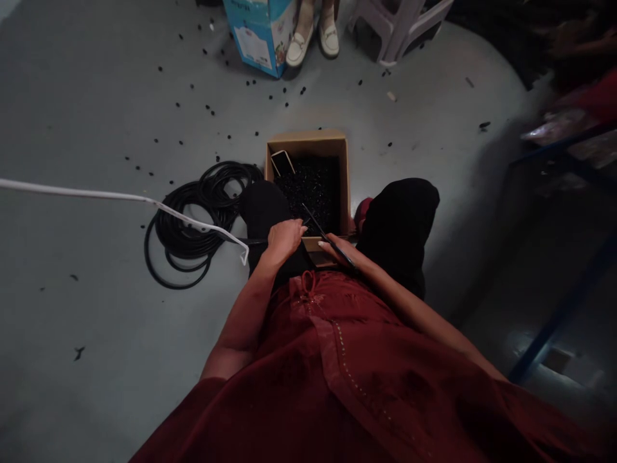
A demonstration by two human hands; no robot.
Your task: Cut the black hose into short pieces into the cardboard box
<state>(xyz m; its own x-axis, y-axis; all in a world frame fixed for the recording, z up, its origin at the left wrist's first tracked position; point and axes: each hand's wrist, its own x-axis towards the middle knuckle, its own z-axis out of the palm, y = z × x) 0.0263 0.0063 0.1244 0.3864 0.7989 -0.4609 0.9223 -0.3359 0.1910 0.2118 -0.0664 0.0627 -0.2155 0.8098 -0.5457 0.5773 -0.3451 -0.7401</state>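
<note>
So the left hand (285,239) had its fingers curled in tight, pinching a black strand (259,242) that ran in from the side over the left knee. Couldn't make out how much poked past the fingertips. The right hand (341,251) was wrapped round a slim, dark bladed tool (315,220), maybe scissors but too dim to swear to, with its tip angled up toward the left hand's fingers and over the box in this view. No way to tell if the blade actually touched the strand.

Just past both hands, between the knees, sat an uncovered cardboard box (343,186) with loads of tiny black pieces (313,186) inside, plus a dark, pale-edged rectangle (283,164), kinda phone-like, leaning in the far left corner. Left of the box, a messy coil of black tubing (176,235) lay on the grey floor (87,270). A white cable (96,193) came in from the left and ended in a bent tip near the left wrist.

The person had black trousers (398,225) and a dark red top (299,379). Further out, more black bits (208,107) dotted the floor, and someone else's white loafers (299,48) stood between a blue printed carton (253,38) and a pale plastic stool (393,29).
</note>
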